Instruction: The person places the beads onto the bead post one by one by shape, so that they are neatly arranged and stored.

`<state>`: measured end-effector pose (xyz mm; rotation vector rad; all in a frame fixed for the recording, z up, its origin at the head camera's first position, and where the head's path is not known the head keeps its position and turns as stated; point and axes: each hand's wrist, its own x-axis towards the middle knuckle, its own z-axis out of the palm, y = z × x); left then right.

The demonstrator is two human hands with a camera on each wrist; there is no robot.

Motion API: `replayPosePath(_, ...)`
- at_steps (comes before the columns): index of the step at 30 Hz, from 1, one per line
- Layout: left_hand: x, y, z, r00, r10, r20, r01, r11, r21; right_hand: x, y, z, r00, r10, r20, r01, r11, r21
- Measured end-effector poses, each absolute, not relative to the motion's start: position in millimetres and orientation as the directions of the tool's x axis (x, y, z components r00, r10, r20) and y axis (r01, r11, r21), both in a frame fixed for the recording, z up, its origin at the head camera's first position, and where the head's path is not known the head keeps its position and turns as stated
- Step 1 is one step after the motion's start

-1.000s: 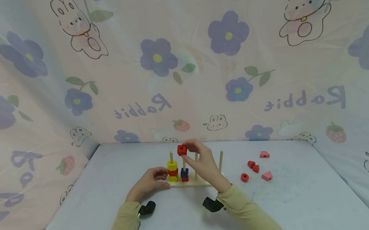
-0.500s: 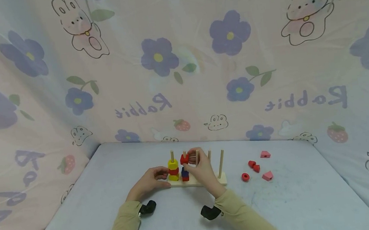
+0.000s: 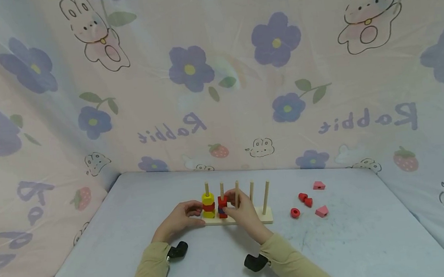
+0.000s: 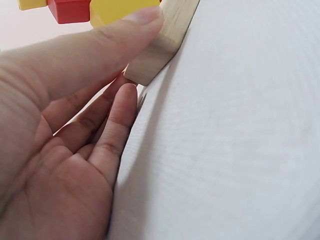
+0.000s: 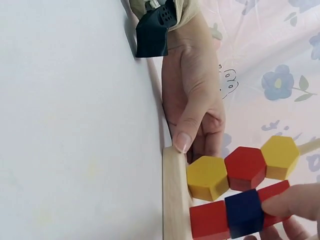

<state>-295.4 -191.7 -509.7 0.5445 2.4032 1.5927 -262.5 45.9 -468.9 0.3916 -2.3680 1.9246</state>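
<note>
The wooden base (image 3: 267, 216) with several upright pegs has its left end held by my left hand (image 3: 178, 219); in the left wrist view the thumb lies over the corner of the base (image 4: 159, 57) and fingertips touch its end. Yellow, red and yellow hexagonal blocks (image 5: 246, 167) are stacked on the leftmost peg. On the second peg, a blue block (image 5: 244, 213) sits between two red square ones. My right hand (image 3: 247, 214) pinches the upper red block (image 3: 222, 201), which rests against the blue; in the right wrist view its thumb (image 5: 290, 202) covers part of that block.
Right of the base, small red pieces (image 3: 295, 213) and two pink pieces (image 3: 322, 212) lie loose on the white table (image 3: 359, 232). The bare pegs (image 3: 266, 196) stand upright close to my right hand. A patterned curtain (image 3: 233, 88) hangs behind.
The red block in my right hand has gone from above the second peg's tip down onto the blue block, with the peg now through it. My left hand has stayed at the base.
</note>
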Motion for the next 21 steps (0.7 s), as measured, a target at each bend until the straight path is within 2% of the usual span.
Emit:
replayPosePath(4,-297,-191,-510,-0.909,0.416,0.028,0.190,0.354,0.916,-257,52,-467,-0.954,-0.164,0.252,-0.283,0.205,-0.937)
replayPosePath(10,-298,-190,-510,-0.904,0.427,0.033,0.197,0.346,0.917,-243,72,-463,-0.918,-0.250,0.308,-0.362,0.208,-0.909)
replayPosePath(21,-291,-190,-504,-0.910,0.413,0.033,0.194,0.354,0.915,-215,125,-461,-0.855,-0.448,0.261,-0.424,0.315,-0.849)
